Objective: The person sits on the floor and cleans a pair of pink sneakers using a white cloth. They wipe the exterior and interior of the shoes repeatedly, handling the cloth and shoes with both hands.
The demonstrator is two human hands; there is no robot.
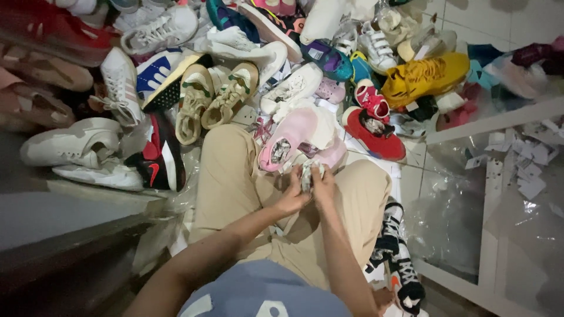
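I sit on the floor in tan trousers [232, 176] with both hands together over my lap. My left hand [292, 196] and my right hand [324, 185] both grip a small crumpled wad of whitish paper [308, 172], fingers closed around it. Just beyond the hands lies a pink shoe [288, 141] on its side, sole facing me, touching my knee. A second pink shoe [330, 154] lies partly hidden behind it.
A big heap of shoes fills the floor ahead: a red one [376, 138], a yellow one [424, 75], a beige pair [214, 100], white sneakers [73, 147], a black-and-red one [161, 158]. A black-and-white shoe [396, 261] lies by my right leg. Clear plastic and paper scraps [529, 164] lie right.
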